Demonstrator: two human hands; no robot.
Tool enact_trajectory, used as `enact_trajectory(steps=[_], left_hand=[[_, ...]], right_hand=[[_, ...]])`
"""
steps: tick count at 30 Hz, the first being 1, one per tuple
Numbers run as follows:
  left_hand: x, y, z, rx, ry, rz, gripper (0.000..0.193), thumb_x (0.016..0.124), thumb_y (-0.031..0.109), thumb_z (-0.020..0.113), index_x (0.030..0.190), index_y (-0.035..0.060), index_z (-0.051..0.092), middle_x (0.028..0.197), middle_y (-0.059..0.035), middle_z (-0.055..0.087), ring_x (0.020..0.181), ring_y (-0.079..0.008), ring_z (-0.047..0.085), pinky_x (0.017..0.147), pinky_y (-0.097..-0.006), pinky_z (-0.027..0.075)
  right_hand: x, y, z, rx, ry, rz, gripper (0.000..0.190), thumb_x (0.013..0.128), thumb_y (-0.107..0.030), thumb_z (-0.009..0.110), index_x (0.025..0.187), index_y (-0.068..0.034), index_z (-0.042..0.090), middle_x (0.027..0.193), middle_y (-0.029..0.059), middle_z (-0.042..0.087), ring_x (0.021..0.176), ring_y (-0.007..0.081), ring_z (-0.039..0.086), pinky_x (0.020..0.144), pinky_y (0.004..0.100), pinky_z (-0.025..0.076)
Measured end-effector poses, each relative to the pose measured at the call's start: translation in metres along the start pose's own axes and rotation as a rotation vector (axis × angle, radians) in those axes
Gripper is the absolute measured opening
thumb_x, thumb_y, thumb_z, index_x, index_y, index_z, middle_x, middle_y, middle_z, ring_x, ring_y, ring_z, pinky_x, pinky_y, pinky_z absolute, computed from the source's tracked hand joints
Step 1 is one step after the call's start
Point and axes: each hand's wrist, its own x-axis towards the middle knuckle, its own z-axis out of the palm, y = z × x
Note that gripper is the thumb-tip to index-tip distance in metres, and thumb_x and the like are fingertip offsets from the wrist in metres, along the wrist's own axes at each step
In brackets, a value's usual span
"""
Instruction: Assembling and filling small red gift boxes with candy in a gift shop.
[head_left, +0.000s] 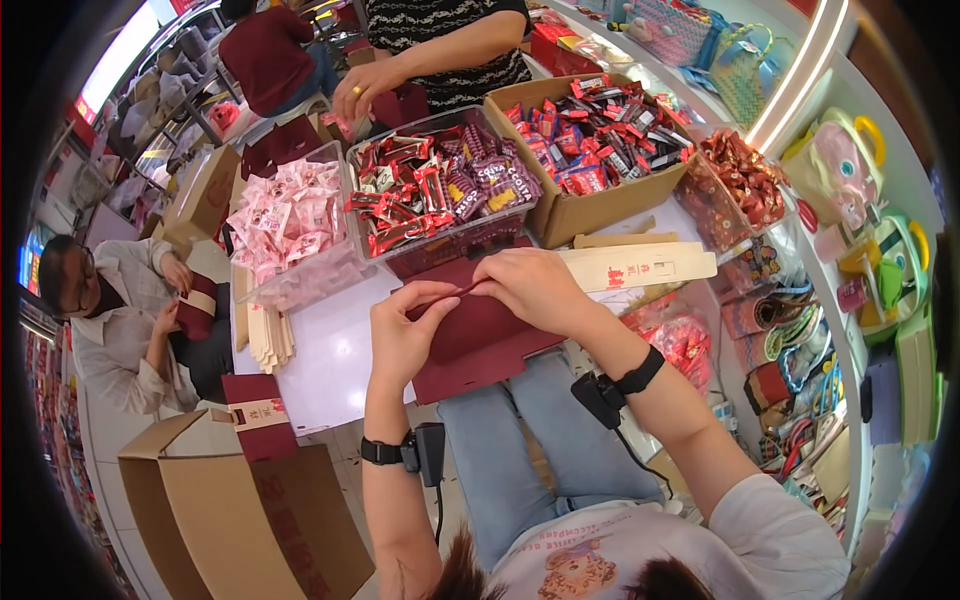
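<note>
My left hand (412, 326) and my right hand (529, 289) pinch the upper edge of a dark red cardboard sheet (480, 330), fingertips nearly touching. The sheet has fold lines, and its lower part lies over the table's near edge above my lap. Just beyond it stands a clear plastic bin (457, 244) of red-wrapped and purple-wrapped sweets. Right of my right hand lie cream printed paper bands (645, 266). Left of my left hand, a fanned stack of cream strips (268, 341) rests under a tub of pink packets (289, 217).
A cardboard box of wrapped sweets (555, 217) and a tub of red-gold sweets (739, 187) stand at the back right. A finished-looking red box (262, 442) sits over an open carton (217, 517) at lower left. People sit left and across the table (330, 382).
</note>
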Motion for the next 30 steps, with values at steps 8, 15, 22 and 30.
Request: enact_trajectory(steps=[8,15,22,30], left_hand=[[-0.001,0.001,0.003,0.050,-0.048,0.023,0.019,0.085,0.002,0.073,0.103,0.0004,0.074,0.099,-0.0088,0.075,0.094,-0.0160,0.069,0.086,-0.0289,0.053],[-0.003,0.001,0.001,0.069,-0.052,0.013,0.019,0.082,0.003,0.075,0.101,0.0004,0.073,0.100,-0.0087,0.073,0.097,-0.0188,0.068,0.090,-0.0308,0.051],[-0.005,-0.002,0.001,0.133,-0.055,0.089,0.019,0.085,0.005,0.074,0.104,0.0019,0.075,0.100,-0.0097,0.074,0.094,-0.0168,0.068,0.087,-0.0295,0.052],[-0.007,-0.008,-0.003,0.050,-0.052,-0.050,0.020,0.088,0.007,0.072,0.107,0.0032,0.077,0.097,-0.0081,0.077,0.088,-0.0106,0.067,0.082,-0.0260,0.052]], right_hand=[[-0.002,0.010,-0.002,0.199,0.057,-0.090,0.019,0.082,-0.014,0.074,0.097,-0.006,0.066,0.093,0.0101,0.067,0.092,0.0312,0.063,0.081,0.0409,0.051],[0.017,0.003,-0.017,0.269,-0.280,0.047,0.026,0.079,-0.002,0.075,0.102,-0.005,0.064,0.107,0.0081,0.063,0.100,0.0277,0.061,0.088,0.0386,0.049],[0.017,0.001,-0.015,0.219,-0.309,0.107,0.023,0.080,-0.004,0.075,0.100,-0.005,0.065,0.100,0.0083,0.067,0.095,0.0284,0.064,0.085,0.0387,0.050],[0.001,0.024,-0.017,0.435,-0.312,0.260,0.027,0.089,-0.013,0.072,0.116,-0.009,0.073,0.103,0.0084,0.075,0.091,0.0150,0.069,0.084,0.0290,0.052]])
